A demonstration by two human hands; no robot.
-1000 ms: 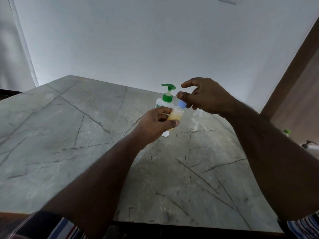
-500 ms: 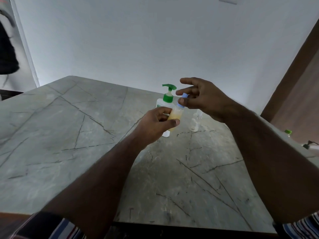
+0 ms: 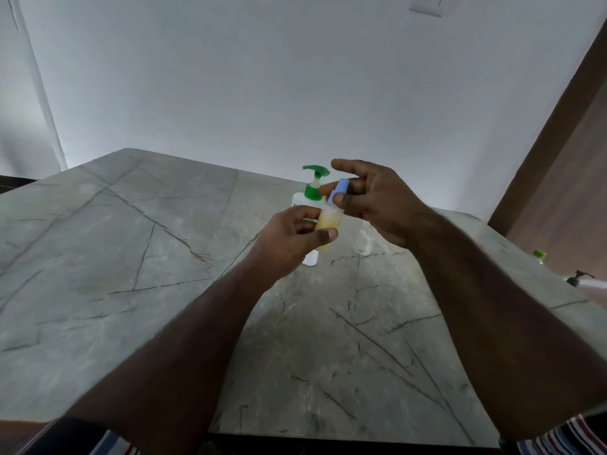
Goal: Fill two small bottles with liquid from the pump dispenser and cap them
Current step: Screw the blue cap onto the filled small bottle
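Capping step: filled small bottle [image 3: 326, 228] is gripped by left hand [image 3: 289, 239] above the table's far edge; blue cap [image 3: 339, 191] is pinched by right hand [image 3: 377, 201]. Further twisting is likely needed; clear second bottle [image 3: 364, 241] remains.

Filled bottle [image 3: 326, 228]: small and translucent, holding pale yellow liquid, tilted slightly right, held in the air above the far right part of the table.
Cap [image 3: 339, 189]: light blue, sitting on the filled bottle's neck.
Pump dispenser [image 3: 310, 205]: white body, green collar and green pump head, upright on the table near its far edge, partly hidden behind the filled bottle.
Second bottle [image 3: 364, 239]: small and clear, upright on the table just right of the dispenser; contents unclear.
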